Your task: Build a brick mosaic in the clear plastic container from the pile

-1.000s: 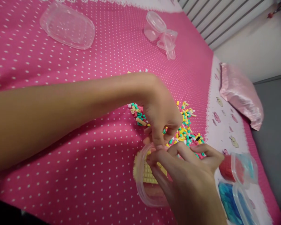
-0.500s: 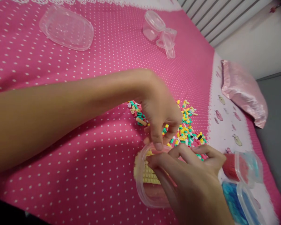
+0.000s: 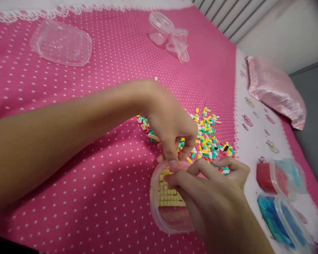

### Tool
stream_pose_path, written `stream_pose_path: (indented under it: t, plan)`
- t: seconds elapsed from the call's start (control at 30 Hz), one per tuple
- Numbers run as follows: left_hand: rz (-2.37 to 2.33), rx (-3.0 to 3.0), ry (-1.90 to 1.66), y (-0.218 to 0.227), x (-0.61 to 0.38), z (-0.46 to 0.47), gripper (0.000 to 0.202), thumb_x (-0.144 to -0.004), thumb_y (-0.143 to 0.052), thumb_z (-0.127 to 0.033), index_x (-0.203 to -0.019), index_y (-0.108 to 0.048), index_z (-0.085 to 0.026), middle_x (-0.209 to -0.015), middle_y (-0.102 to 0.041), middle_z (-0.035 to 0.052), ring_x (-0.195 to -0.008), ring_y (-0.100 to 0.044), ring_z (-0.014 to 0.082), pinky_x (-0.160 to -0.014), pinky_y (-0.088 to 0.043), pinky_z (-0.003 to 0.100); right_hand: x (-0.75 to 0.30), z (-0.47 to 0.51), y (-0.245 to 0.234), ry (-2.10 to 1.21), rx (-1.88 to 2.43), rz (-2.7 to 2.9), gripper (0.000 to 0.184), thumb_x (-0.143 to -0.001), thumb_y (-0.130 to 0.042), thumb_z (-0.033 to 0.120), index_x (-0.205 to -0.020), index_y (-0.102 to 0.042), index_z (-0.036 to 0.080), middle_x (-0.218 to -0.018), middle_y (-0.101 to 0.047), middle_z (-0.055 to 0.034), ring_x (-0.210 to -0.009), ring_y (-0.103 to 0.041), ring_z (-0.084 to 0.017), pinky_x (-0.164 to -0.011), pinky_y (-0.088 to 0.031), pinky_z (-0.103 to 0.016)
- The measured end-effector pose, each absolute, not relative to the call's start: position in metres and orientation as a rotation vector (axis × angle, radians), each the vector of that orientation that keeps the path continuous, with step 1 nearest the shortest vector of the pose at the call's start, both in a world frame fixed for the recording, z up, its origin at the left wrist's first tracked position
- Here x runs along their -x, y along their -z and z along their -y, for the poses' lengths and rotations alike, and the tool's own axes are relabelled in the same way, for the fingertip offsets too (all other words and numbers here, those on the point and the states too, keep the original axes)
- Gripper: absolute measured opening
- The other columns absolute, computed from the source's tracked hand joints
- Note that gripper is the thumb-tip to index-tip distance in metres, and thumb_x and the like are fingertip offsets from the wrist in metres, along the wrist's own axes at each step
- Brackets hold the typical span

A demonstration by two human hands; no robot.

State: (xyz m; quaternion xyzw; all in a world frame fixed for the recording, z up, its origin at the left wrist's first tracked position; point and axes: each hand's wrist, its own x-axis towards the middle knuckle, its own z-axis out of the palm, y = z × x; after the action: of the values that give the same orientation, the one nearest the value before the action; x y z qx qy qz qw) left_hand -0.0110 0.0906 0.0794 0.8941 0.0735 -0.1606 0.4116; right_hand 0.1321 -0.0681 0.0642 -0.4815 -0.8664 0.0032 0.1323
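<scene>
**Item: Two hands at a clear tub holding a studded yellow plate, on a pink dotted bedspread**

All positions are given from the clear tub [image 3: 159, 220], which lies on the bedspread [image 3: 95, 169] at lower centre.

1. Clear lid [image 3: 60, 44]: well apart from the tub, far up and to the left, lying alone.
2. Left hand [image 3: 172, 130]: directly above the tub's far rim, the arm reaching in from the left. Thumb and fingers are closed in a pinch on that rim.
3. Yellow plate [image 3: 169, 192]: inside the tub, stud side up, partly covered on the right.
4. Small clear cups [image 3: 169, 35]: far beyond the tub, lids open, touching one another.
5. Loose bricks [image 3: 209, 135]: a scattered heap of yellow, green, red and white pieces just beyond the tub, to its right.
6. Right hand [image 3: 214, 201]: over the tub's right half, fingertips drawn together above the plate. Whether a brick sits between them cannot be told.
7. Red tub [image 3: 267, 176] and blue tub [image 3: 275, 220]: to the right of the tub, lids ajar.
8. Pink pillow [image 3: 275, 91]: far right and beyond.

Handling note, as a judgement: fine placing on the studs would go best with the rim pinned flat so the tub cannot slide, and with the pinch brought straight down over a stud row rather than at a slant.
</scene>
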Motion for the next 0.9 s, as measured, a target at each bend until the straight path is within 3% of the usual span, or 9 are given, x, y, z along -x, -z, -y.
stream_pose_path:
  t: [0.23, 0.4, 0.6, 0.8, 0.9]
  plan:
    - [-0.215, -2.236, 0.422, -0.0812, 0.0098, -0.0901, 0.037, -0.085, -0.067, -0.009, -0.119, -0.073, -0.02, -0.068, -0.072, -0.0082, -0.057, -0.058, 0.0063, -0.06, -0.035, 0.015, -0.1322, 0.0695, -0.0642, -0.065, 1.419, 2.533, 0.035, -0.102, -0.041, 0.007, -0.085, -0.066, 0.025, -0.066, -0.065, 0.011, -0.067, -0.063, -0.011, -0.082, -0.024, -0.038]
    - [-0.199, -2.254, 0.408, -0.0812, 0.0102, -0.09, 0.03, -0.085, -0.069, -0.008, -0.113, -0.074, -0.016, -0.067, -0.07, -0.0089, -0.057, -0.056, 0.0043, -0.057, -0.035, 0.012, -0.1332, 0.0701, -0.0623, 0.002, 1.434, 2.498, 0.027, -0.1, -0.049, 0.008, -0.095, -0.069, 0.027, -0.075, -0.068, 0.01, -0.071, -0.063, -0.011, -0.082, -0.025, -0.037]
    - [-0.184, -2.278, 0.423, -0.08, 0.0092, -0.0907, 0.026, -0.087, -0.064, -0.011, -0.11, -0.075, -0.017, -0.07, -0.071, -0.0083, -0.062, -0.059, 0.0041, -0.054, -0.032, 0.008, -0.1327, 0.0699, -0.0632, -0.008, 1.427, 2.522, 0.032, -0.1, -0.046, 0.008, -0.087, -0.067, 0.028, -0.069, -0.066, 0.0108, -0.067, -0.063, -0.012, -0.08, -0.025, -0.038]
    - [-0.198, -2.292, 0.405, -0.0805, 0.0096, -0.09, 0.018, -0.082, -0.068, -0.009, -0.097, -0.076, -0.016, -0.067, -0.069, -0.0074, -0.056, -0.056, 0.0047, -0.05, -0.034, 0.011, -0.1325, 0.0688, -0.0666, -0.004, 1.407, 2.558, 0.029, -0.102, -0.045, 0.011, -0.09, -0.067, 0.027, -0.07, -0.066, 0.0102, -0.069, -0.064, -0.012, -0.082, -0.025, -0.038]
    - [-0.196, -2.293, 0.415, -0.0802, 0.0097, -0.0903, 0.021, -0.084, -0.064, -0.008, -0.099, -0.076, -0.016, -0.068, -0.069, -0.008, -0.056, -0.056, 0.0035, -0.054, -0.032, 0.011, -0.1318, 0.0689, -0.0648, -0.019, 1.407, 2.544, 0.03, -0.101, -0.045, 0.011, -0.088, -0.065, 0.027, -0.071, -0.067, 0.0107, -0.071, -0.064, -0.013, -0.082, -0.025, -0.039]
